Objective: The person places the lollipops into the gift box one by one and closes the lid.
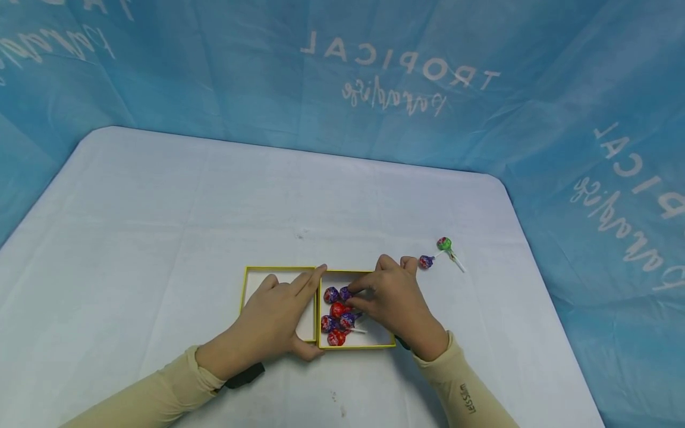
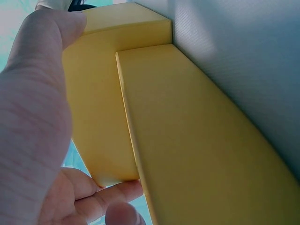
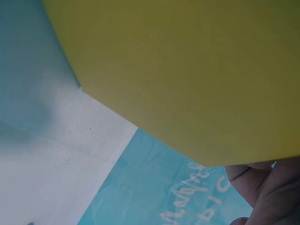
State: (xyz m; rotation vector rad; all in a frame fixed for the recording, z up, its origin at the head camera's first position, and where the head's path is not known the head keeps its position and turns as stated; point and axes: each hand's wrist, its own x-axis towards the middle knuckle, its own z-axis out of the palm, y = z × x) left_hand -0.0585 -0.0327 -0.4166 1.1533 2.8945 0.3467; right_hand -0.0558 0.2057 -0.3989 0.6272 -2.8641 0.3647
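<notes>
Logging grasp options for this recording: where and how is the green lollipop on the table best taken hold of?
Likely by the round head of the green lollipop, pinched from above and the right: the head is its broadest part, while the thin stick lies on the table. The purple lollipop beside it crowds the left side.

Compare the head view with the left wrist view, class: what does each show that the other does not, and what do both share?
Only the head view shows the lollipops in the right-hand box, the two loose lollipops and the lettering. Only the left wrist view shows broad yellow outer walls; from the head, mainly rims appear. Both share the left hand, two adjoining boxes, the tablecloth and blue backdrop.
</notes>
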